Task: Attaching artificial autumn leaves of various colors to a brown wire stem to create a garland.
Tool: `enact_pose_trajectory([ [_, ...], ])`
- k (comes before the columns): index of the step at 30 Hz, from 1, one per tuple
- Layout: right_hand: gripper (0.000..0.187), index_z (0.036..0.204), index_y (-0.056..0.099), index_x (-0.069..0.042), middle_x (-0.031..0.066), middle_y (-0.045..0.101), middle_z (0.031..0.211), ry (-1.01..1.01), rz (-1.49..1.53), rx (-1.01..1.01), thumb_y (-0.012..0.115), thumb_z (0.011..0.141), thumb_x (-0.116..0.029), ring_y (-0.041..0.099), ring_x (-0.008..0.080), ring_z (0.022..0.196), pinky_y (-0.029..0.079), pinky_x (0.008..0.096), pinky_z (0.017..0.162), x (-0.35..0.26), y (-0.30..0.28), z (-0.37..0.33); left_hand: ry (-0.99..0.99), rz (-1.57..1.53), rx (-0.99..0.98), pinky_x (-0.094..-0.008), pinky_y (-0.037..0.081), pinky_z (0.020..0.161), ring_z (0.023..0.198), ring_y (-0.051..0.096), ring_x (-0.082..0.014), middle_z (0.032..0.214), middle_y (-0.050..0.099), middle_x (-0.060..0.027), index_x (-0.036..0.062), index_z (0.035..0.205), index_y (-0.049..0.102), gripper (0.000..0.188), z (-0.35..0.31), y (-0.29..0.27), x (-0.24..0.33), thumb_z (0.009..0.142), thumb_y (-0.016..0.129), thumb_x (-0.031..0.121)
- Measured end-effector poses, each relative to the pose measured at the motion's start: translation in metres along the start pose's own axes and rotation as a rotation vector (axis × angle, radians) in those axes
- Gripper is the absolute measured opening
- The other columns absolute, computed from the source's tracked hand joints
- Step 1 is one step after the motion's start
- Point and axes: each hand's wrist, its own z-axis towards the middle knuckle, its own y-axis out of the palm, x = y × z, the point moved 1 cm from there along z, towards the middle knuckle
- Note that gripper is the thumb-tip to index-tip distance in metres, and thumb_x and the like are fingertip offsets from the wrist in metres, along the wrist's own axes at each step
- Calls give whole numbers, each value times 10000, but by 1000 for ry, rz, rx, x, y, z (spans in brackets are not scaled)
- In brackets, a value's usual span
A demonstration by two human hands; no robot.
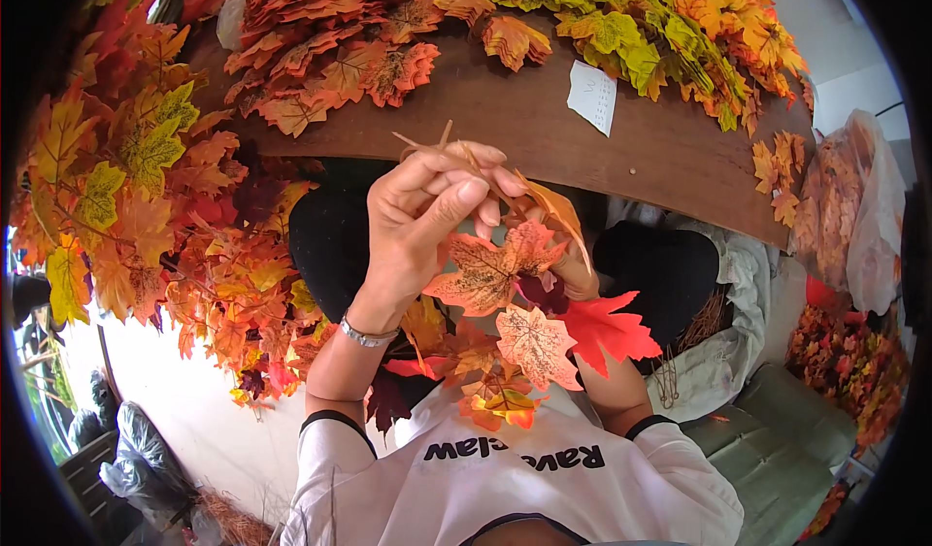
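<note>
My left hand (pixel 416 206) is closed near the table's front edge, its thumb and fingers pinching the thin brown stems (pixel 446 135) of an artificial maple leaf spray. My right hand (pixel 577 276) is lower and to the right, mostly hidden behind the leaves; its fingertips come up beside the left hand's, wrapped round the same stem area. Below the hands hangs the artificial maple leaf spray (pixel 536 344), with orange, peach speckled, dark maroon and bright red leaves. An orange leaf (pixel 555 208) tilts upward beside the fingers. Exactly where the stems join is hidden.
On the brown table (pixel 529 124) lie stacks of red-orange leaves (pixel 325 46), green leaves (pixel 621 46) and orange leaves (pixel 733 12), plus a torn paper (pixel 591 98). Finished-looking leaf branches (pixel 146 187) crowd the left. A plastic bag (pixel 867 206) and green cushion (pixel 782 439) are right.
</note>
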Motion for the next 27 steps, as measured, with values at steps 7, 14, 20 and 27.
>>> enact_pose_trajectory([
  [7, 406, 1149, 429, -20, 62, 508, 1043, -131, 126, 40, 607, 811, -157, 532, 114, 901, 444, 230, 738, -3, 28, -1, -28, 14, 191, -167, 409, 505, 584, 499, -72, 822, 596, -119, 27, 1144, 420, 324, -1, 10, -3, 846, 536, 82],
  [14, 232, 997, 512, -12, 50, 523, 927, -331, -120, -86, 540, 855, -194, 499, 117, 876, 391, 250, 784, 11, 49, 18, 206, 316, 209, -215, 425, 528, 647, 541, -136, 812, 580, -112, -55, 1020, 509, 259, -18, 13, 25, 797, 536, 72],
  [20, 400, 1178, 447, -7, 38, 544, 1044, -75, 128, -356, 576, 847, -190, 509, 118, 960, 390, 264, 864, 21, 83, 24, 166, 119, -34, -248, 385, 388, 468, 486, -158, 522, 506, -66, -59, 779, 579, 229, -35, 11, 64, 792, 608, 168],
  [27, 352, 1134, 516, -47, 61, 602, 869, -164, -699, -744, 537, 797, -146, 560, 166, 747, 452, 285, 693, 51, 76, 30, -114, 178, -363, -290, 456, 342, 390, 566, -227, 514, 566, -184, -78, 580, 565, 184, -69, -15, 125, 709, 657, 16],
])
